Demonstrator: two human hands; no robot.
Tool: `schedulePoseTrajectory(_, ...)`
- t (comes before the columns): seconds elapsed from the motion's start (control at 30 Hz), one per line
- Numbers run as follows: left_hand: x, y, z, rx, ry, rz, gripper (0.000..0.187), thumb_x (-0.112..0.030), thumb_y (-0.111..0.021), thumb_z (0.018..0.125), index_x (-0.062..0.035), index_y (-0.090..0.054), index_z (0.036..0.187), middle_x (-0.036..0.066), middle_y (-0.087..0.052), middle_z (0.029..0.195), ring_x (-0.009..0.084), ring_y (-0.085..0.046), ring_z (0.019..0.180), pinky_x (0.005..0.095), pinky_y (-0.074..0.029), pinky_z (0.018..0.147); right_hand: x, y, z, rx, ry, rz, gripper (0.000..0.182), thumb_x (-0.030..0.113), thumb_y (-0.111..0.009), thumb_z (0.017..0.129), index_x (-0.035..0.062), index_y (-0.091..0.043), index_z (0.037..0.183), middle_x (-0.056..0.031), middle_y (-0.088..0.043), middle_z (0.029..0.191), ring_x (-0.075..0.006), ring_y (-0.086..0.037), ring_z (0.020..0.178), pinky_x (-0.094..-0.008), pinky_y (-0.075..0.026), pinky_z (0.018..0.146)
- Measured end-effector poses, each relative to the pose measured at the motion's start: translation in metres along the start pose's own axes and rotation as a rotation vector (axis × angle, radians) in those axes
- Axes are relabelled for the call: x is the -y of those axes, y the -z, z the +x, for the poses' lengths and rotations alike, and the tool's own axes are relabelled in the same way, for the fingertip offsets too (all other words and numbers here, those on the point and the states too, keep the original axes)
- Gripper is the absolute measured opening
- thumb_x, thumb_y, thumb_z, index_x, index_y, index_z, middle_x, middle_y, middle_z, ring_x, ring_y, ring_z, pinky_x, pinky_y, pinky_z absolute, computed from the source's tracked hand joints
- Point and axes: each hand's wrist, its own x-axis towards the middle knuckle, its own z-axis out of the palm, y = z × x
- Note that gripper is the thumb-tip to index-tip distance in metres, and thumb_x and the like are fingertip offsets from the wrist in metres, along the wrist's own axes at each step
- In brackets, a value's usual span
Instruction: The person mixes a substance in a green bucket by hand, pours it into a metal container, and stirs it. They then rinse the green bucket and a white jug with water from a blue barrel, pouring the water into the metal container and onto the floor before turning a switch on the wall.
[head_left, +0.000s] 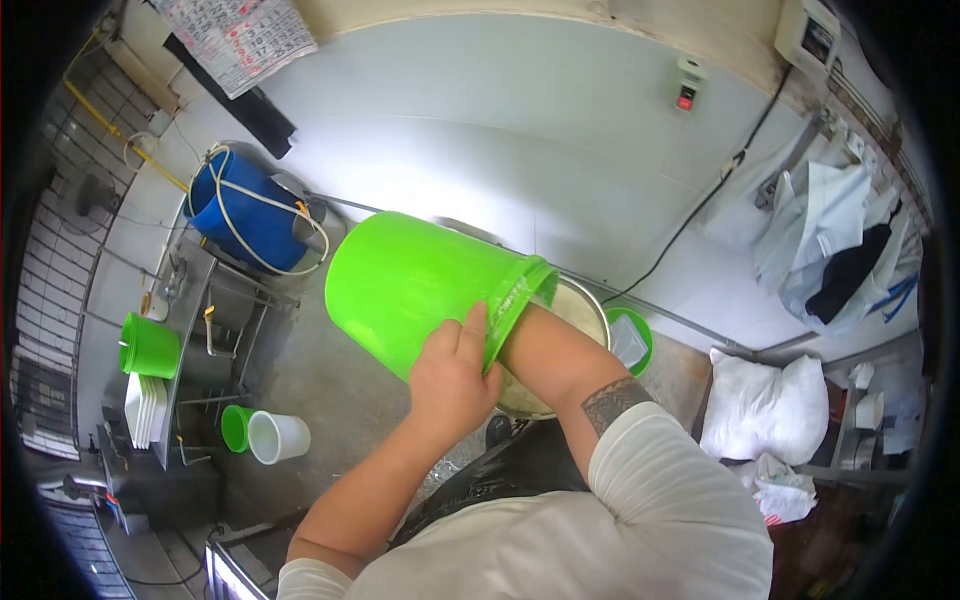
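A large bright green bucket [420,290] is tipped on its side, its mouth facing right. My left hand [452,375] grips it near the rim, with fingers along the outer wall and the thumb at the edge. My right forearm [555,360] reaches into the mouth, so the right hand is hidden inside and its fingers do not show. Below and behind the mouth is a round metal bowl [578,308] with pale, whitish contents, partly covered by the bucket and my arm. Whitish residue marks the bucket's rim.
A green tub [641,340] stands right of the bowl. White sacks [768,408] lie further right. At left are a blue barrel [250,215] with a hose, a metal sink table [205,340], a white bucket [278,438] and smaller green buckets [150,347].
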Motion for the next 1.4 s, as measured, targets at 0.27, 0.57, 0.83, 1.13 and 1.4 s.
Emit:
schedulePoseTrajectory(0.27, 0.018, 0.007, 0.019, -0.049, 0.047, -0.054, 0.066, -0.010, -0.074, 0.074, -0.0012, -0.060, 0.138, 0.019, -0.061, 0.099, 0.0395, -0.064, 0.091, 0.0480, -0.055, 0.078, -0.007, -0.005, 0.004, 0.143, -0.001, -0.051, 0.041, 0.024, -0.071, 0.087, -0.0028, -0.070, 0.117, -0.0238, -0.072, 0.112, -0.0357, -0.072, 0.098, -0.0474, -0.058, 0.086)
schedulePoseTrajectory(0.57, 0.044, 0.013, 0.035, -0.126, 0.107, -0.103, 0.058, -0.014, -0.072, 0.079, -0.0007, -0.063, 0.135, 0.021, -0.064, 0.102, 0.0412, -0.065, 0.093, 0.0500, -0.055, 0.080, -0.018, 0.029, -0.028, 0.260, -0.028, -0.031, 0.043, 0.025, -0.071, 0.087, -0.0032, -0.069, 0.119, -0.0240, -0.071, 0.115, -0.0353, -0.072, 0.101, -0.0470, -0.058, 0.088)
schedulePoseTrajectory(0.83, 0.051, 0.012, 0.028, -0.125, 0.131, -0.107, 0.060, -0.020, -0.072, 0.085, 0.0032, -0.059, 0.139, 0.024, -0.065, 0.109, 0.0420, -0.066, 0.098, 0.0499, -0.055, 0.084, -0.034, 0.102, -0.146, 0.404, -0.211, 0.100, 0.044, 0.025, -0.072, 0.087, -0.0037, -0.068, 0.121, -0.0242, -0.071, 0.118, -0.0350, -0.071, 0.104, -0.0466, -0.057, 0.090)
schedulePoseTrajectory(1.13, 0.069, 0.018, 0.029, -0.107, 0.103, -0.145, 0.063, -0.025, -0.073, 0.088, 0.0065, -0.057, 0.140, 0.027, -0.065, 0.113, 0.0436, -0.065, 0.104, 0.0503, -0.054, 0.089, -0.053, 0.028, -0.249, 0.145, -0.534, 0.217, 0.060, 0.036, -0.072, 0.089, 0.0018, -0.063, 0.138, -0.0248, -0.056, 0.147, -0.0392, -0.053, 0.137, -0.0475, -0.045, 0.112)
schedulePoseTrajectory(1.4, 0.074, 0.009, 0.026, -0.060, -0.012, -0.104, 0.066, -0.031, -0.072, 0.091, 0.0063, -0.055, 0.143, 0.030, -0.063, 0.128, 0.0460, -0.062, 0.118, 0.0513, -0.049, 0.102, -0.085, -0.063, -0.237, 0.185, -0.223, 0.068, 0.045, 0.031, -0.080, 0.079, 0.0076, -0.072, 0.116, -0.0179, -0.074, 0.107, -0.0356, -0.070, 0.101, -0.0496, -0.056, 0.086)
